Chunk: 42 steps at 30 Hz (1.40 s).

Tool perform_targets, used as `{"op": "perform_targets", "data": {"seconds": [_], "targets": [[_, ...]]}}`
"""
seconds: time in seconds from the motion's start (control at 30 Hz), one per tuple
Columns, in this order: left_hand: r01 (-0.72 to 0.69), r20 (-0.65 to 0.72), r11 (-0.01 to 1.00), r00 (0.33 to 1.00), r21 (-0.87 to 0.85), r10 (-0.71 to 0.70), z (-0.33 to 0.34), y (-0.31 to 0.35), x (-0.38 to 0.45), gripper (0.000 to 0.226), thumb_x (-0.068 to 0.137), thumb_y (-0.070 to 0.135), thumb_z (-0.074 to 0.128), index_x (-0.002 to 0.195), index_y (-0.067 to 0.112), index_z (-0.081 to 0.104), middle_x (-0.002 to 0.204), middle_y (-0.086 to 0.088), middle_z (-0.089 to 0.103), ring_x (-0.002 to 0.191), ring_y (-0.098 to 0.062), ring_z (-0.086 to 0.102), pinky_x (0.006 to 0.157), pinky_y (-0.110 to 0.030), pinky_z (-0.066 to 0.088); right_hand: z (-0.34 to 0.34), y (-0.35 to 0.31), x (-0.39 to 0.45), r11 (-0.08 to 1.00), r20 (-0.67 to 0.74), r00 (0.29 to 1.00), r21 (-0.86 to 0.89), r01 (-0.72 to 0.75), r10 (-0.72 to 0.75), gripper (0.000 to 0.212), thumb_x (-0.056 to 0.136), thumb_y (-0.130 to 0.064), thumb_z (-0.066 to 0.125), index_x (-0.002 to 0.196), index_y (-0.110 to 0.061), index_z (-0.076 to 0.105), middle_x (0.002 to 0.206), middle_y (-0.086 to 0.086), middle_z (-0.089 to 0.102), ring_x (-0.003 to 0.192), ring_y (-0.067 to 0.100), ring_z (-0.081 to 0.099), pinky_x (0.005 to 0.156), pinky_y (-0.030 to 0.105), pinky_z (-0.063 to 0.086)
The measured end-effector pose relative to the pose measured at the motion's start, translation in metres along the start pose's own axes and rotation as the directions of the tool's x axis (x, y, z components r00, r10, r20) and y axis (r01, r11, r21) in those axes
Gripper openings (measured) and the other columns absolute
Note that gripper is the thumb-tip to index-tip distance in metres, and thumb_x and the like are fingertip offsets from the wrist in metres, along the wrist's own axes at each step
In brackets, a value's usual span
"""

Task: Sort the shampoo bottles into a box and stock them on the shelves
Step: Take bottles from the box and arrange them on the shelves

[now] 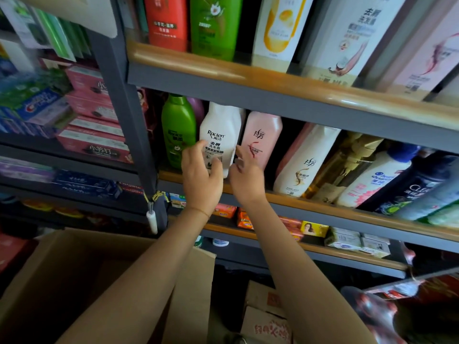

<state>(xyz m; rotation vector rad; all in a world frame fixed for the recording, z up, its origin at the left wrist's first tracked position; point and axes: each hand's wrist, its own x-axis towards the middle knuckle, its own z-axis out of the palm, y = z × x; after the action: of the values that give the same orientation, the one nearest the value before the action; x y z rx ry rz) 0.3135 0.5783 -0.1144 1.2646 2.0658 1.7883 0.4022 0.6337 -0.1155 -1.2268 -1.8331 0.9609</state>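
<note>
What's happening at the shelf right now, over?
Left hand and right hand at white Raclen bottle. Bottle on shelf. Green bottle, pink bottle close beside.

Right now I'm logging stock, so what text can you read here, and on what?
"Raclen": white shampoo bottle between both hands.
"CLEA", cut off: dark blue bottle.
"小苏打": pink toothpaste boxes.
"去屑": tall white bottle, top shelf.
Other labels: too blurred.

I observe a dark grey metal shelving unit (116,100) with orange-brown shelf edging (323,202), tiers stacked top to bottom. To its left, a second rack (62,167) carries toothpaste cartons (94,142). Soap packets (244,219) line a lower tier. Lighting is dim; the floor is not discernible.
</note>
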Motion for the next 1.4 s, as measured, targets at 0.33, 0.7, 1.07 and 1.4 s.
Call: {"op": "perform_targets", "data": {"seconds": [0.33,0.7,1.07,1.4], "targets": [[0.263,0.492,0.911,0.867,-0.319,-0.078,0.051,0.047,0.01,0.071,0.087,0.046,0.054,0.151,0.023,0.034,0.148,0.001,0.046,0.138,-0.006,0.04,0.116,-0.034,0.035,-0.038,-0.003,-0.021,0.925,-0.175,0.981,0.379,-0.013,0.085,0.053,0.101,-0.032,0.043,0.153,-0.034,0.032,0.147,-0.02,0.037,0.136,-0.006,0.033,0.112,0.021,0.03],[0.401,0.421,0.853,0.873,-0.334,-0.245,0.087,0.045,0.029,0.053,0.097,0.03,0.055,0.146,0.022,0.038,0.141,-0.001,0.053,0.124,-0.012,0.053,0.096,-0.014,0.045,-0.033,0.009,0.018,0.847,-0.169,0.952,0.514,-0.135,0.254,0.068,0.095,-0.054,0.036,0.157,-0.031,0.021,0.162,-0.007,0.026,0.148,0.009,0.024,0.123,0.04,0.022],[0.366,0.355,0.86,0.904,-0.356,-0.238,0.087,0.043,0.025,0.048,0.107,0.02,0.039,0.155,0.021,0.029,0.133,0.006,0.049,0.108,-0.001,0.052,0.074,0.006,0.035,-0.033,0.009,0.022,0.837,-0.24,0.942,0.542,-0.069,0.233,0.057,0.098,-0.043,0.038,0.15,-0.02,0.037,0.143,-0.003,0.049,0.131,0.01,0.045,0.106,0.021,0.038],[0.33,0.316,0.882,0.922,-0.336,-0.224,0.093,0.04,0.028,0.052,0.101,0.036,0.053,0.149,0.024,0.038,0.138,0.01,0.052,0.111,0.013,0.042,0.089,0.005,0.034,-0.029,0.018,0.038,0.892,-0.199,0.932,0.403,-0.204,0.303,0.105,0.069,-0.09,0.033,0.152,-0.026,0.033,0.153,0.002,0.043,0.142,0.018,0.038,0.119,0.042,0.029]]}}
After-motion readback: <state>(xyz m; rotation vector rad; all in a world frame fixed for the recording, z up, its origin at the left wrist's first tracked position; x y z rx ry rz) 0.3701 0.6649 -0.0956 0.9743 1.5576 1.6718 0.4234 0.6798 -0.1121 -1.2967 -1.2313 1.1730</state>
